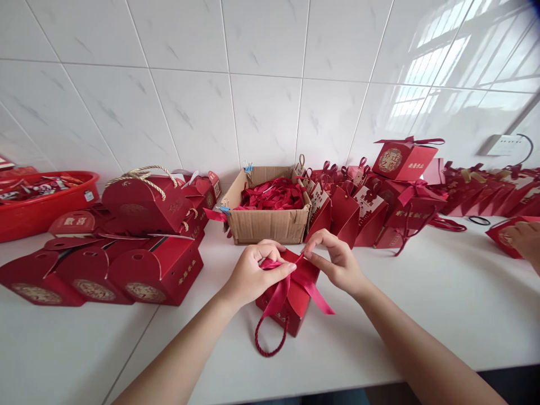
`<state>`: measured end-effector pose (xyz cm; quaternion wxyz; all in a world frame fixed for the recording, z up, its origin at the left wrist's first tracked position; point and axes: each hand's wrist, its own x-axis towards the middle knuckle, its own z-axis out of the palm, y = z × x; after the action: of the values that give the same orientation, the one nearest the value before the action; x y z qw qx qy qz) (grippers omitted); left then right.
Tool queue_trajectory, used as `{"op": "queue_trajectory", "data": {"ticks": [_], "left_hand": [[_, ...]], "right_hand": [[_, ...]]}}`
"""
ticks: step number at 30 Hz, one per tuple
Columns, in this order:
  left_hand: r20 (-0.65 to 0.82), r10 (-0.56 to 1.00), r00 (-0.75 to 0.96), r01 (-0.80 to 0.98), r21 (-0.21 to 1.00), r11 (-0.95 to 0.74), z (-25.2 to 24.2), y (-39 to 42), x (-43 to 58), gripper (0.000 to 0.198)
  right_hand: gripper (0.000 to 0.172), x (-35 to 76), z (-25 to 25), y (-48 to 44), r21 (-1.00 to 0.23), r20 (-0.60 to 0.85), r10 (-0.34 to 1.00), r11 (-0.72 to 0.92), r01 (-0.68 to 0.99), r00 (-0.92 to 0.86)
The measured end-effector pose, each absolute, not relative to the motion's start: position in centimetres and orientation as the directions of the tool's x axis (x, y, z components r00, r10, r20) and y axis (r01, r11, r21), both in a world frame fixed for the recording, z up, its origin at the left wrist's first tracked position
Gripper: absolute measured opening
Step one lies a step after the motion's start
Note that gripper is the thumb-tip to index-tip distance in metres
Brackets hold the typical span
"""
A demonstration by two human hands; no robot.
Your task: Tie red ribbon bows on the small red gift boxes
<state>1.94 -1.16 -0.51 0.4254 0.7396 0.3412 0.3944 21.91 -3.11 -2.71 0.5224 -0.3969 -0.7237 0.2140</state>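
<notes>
A small red gift box with a cord handle stands on the white counter in front of me. A red satin ribbon lies across its top, its ends trailing down the front. My left hand pinches a loop of the ribbon above the box. My right hand pinches the ribbon's other part, fingers closed on it. Both hands meet over the box's lid.
A cardboard box of red ribbons sits behind. Flat and assembled red boxes are stacked at left, by a red basin. Several finished boxes line the right. Another person's hand rests at far right.
</notes>
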Motion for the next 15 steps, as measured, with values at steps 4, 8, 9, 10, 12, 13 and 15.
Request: {"op": "queue_trajectory", "data": {"ticks": [4, 8, 9, 10, 12, 13, 15], "left_hand": [[0.291, 0.836, 0.466, 0.155, 0.903, -0.401, -0.48, -1.17, 1.94, 0.047], [0.299, 0.821, 0.487, 0.143, 0.899, -0.413, -0.53, -1.15, 1.88, 0.048], [0.301, 0.819, 0.489, 0.142, 0.898, -0.415, -0.54, -1.14, 1.86, 0.048], [0.300, 0.817, 0.492, 0.142, 0.898, -0.416, -0.55, -1.13, 1.85, 0.048], [0.289, 0.823, 0.489, 0.145, 0.903, -0.403, -0.54, -1.11, 1.81, 0.049], [0.279, 0.829, 0.485, 0.147, 0.908, -0.392, -0.52, -1.09, 1.78, 0.048], [0.254, 0.841, 0.477, 0.145, 0.921, -0.361, -0.47, -1.03, 1.68, 0.043]], "right_hand": [[0.013, 22.16, -2.88, -2.66, -0.782, 0.557, 0.827, 0.553, 0.289, -0.075], [0.016, 22.24, -2.77, -2.40, -0.807, 0.557, 0.830, 0.533, 0.255, 0.024], [0.017, 22.21, -2.75, -2.36, -0.812, 0.553, 0.832, 0.527, 0.252, 0.042], [0.018, 22.18, -2.76, -2.34, -0.813, 0.552, 0.832, 0.523, 0.256, 0.053], [0.017, 22.13, -2.83, -2.29, -0.794, 0.568, 0.821, 0.531, 0.296, 0.052], [0.015, 22.12, -2.90, -2.27, -0.773, 0.583, 0.811, 0.538, 0.336, 0.042], [0.010, 22.16, -3.03, -2.27, -0.711, 0.614, 0.789, 0.556, 0.430, -0.006]]}}
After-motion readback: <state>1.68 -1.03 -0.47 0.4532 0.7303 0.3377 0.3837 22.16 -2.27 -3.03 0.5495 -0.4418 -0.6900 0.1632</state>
